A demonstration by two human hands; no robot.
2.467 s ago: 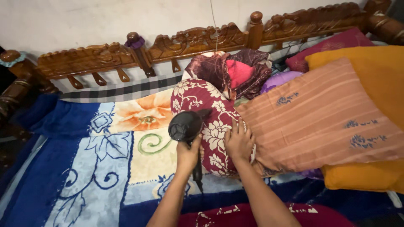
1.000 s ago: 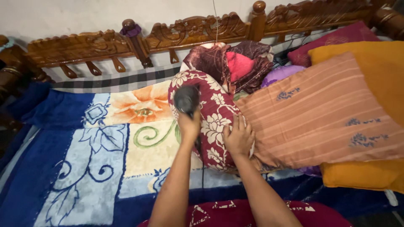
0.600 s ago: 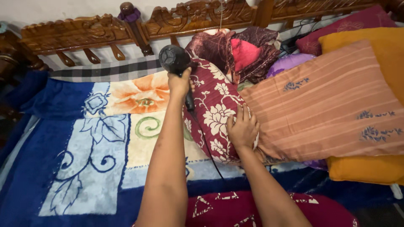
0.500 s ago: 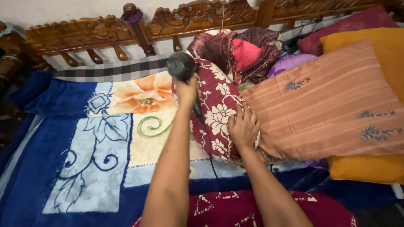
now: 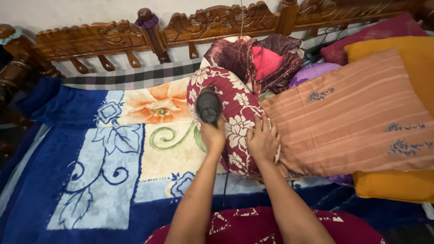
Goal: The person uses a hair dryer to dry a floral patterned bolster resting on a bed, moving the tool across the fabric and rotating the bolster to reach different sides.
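Maroon with cream flowers, the bolster pillow (image 5: 228, 115) lies on the blue floral blanket (image 5: 90, 167), against a striped pillow (image 5: 348, 117). Left hand (image 5: 212, 135) grips a black hair dryer (image 5: 208, 105) over it; right hand (image 5: 263, 141) presses flat, fingers spread.

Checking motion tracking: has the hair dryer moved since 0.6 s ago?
Yes. The hair dryer in the left hand has come down the floral bolster, away from the carved headboard, toward the person.

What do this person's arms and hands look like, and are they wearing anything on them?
Both forearms are bare, with no sleeves in view. The left hand and right hand wear no gloves, and no rings, bracelets or watch show. The fingers are bare too.
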